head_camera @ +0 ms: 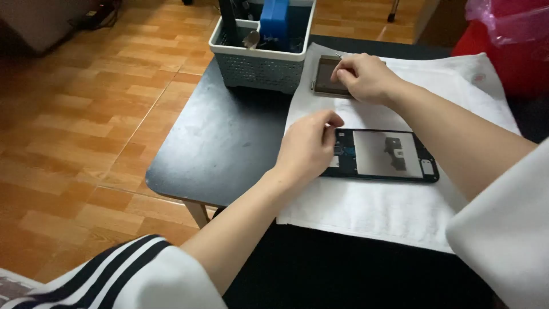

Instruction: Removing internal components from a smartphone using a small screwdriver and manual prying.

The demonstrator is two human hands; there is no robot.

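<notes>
An opened black phone frame (389, 155) with its inner metal plate exposed lies on a white cloth (400, 212). My left hand (309, 147) rests at the frame's left end, thumb and forefinger pinched together; what they hold is too small to see. My right hand (363, 77) reaches to the far side of the cloth and rests, fingers curled, on a small brown-edged phone part (325, 80). A thin metal tip pokes out above its fingers.
The cloth covers the right part of a black table (229, 143). A grey-and-white basket (260, 60) with a blue object (274, 23) and tools stands at the table's far edge. A red bin with a pink liner (509, 34) is at the far right. The wooden floor lies to the left.
</notes>
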